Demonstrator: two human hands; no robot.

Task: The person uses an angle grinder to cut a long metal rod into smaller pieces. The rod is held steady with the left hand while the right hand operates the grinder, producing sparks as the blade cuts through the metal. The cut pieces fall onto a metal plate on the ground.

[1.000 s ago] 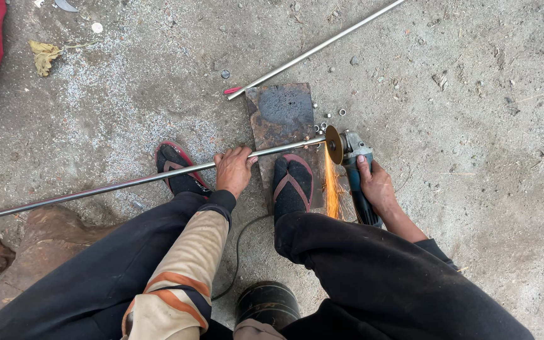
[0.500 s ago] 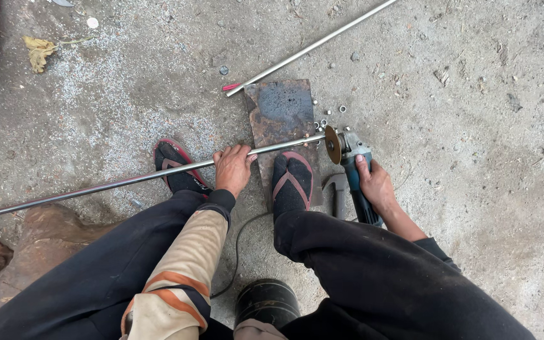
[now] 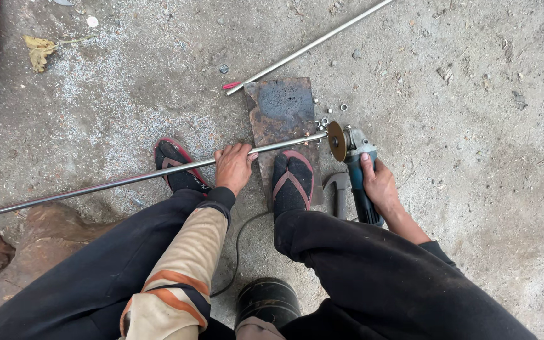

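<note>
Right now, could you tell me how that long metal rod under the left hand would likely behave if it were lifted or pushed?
The long metal rod looks round and smooth, so it would probably roll once the left hand lets go. It is long and thin, so it may sag or whip slightly. It is probably heavy for its thickness.

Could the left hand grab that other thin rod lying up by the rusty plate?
Probably yes, with a lean forward. The left hand grips the long rod; the second rod lies beyond the rusty plate on open ground, nothing covering it.

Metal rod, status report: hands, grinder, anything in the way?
Left hand gripping the metal rod. Right hand holding the angle grinder, disc at rod's end. Foot close beside the disc.
</note>
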